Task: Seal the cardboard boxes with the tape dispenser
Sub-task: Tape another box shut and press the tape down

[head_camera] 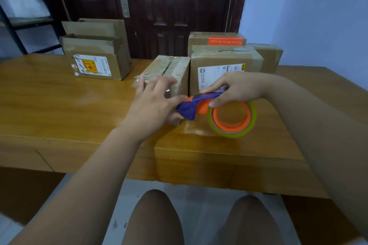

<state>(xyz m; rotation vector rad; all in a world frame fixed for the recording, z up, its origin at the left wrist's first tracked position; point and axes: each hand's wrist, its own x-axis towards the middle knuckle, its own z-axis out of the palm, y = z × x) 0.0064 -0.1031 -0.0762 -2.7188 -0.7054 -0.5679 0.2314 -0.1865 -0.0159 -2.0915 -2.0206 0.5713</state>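
Observation:
A small cardboard box (171, 69) lies in the middle of the wooden table (59, 101), clear tape running along its top seam. My left hand (153, 103) rests on its near end with fingers spread and fairly straight, the thumb beside the dispenser's head. My right hand (237, 89) grips the blue and orange tape dispenser (201, 103) by its handle. The dispenser's blue head sits at the box's near right corner. Its roll of clear tape (233, 119) hangs just above the table.
A taller box with a white label (225, 65) stands right of the small one, more boxes (217, 39) behind it. An open box with a yellow label (93, 59) stands at the back left. A dark door (159, 6) lies beyond the table.

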